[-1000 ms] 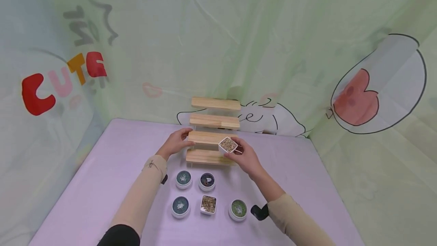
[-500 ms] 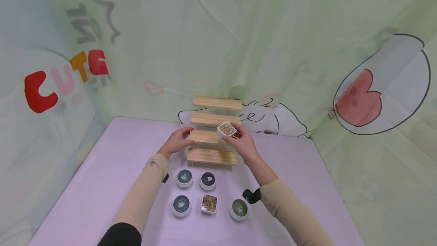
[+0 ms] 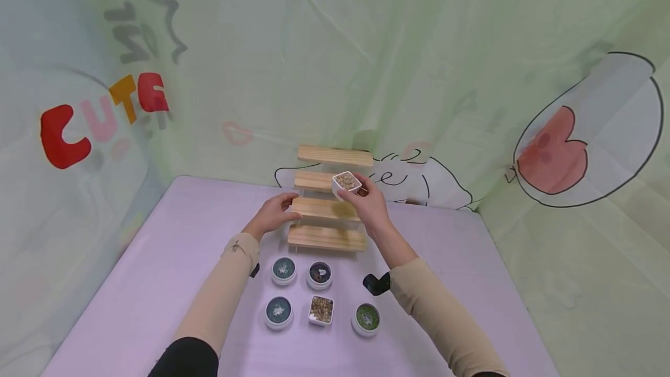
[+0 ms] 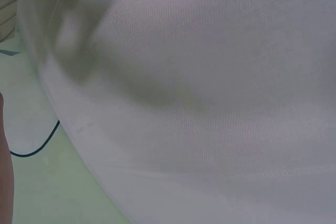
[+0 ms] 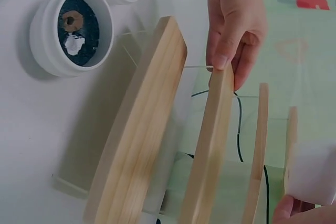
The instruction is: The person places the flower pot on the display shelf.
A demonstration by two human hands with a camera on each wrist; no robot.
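Note:
A four-tier wooden display stand [image 3: 327,238] with clear supports stands at the back of the table. My left hand [image 3: 272,214] grips the left end of its second plank from the front; in the right wrist view, the thumb of that left hand [image 5: 236,19] lies on the plank's edge with fingers curled behind. Held in my right hand [image 3: 373,205] is a small square white pot [image 3: 346,182] filled with gravel, raised in front of the third plank. The right wrist view shows this pot [image 5: 312,174] by the rearmost plank, with only fingertips [image 5: 286,208] visible.
In front of the stand sit several round white pots [image 3: 278,312] with dark or green tops. Among them is another square gravel pot [image 3: 321,310]. A printed cloth backdrop [image 3: 251,74] rises behind the lilac tabletop [image 3: 209,214].
My right hand has lifted the square pot upward and away, from over the lower planks to the third one. The left hand keeps its hold on the stand.

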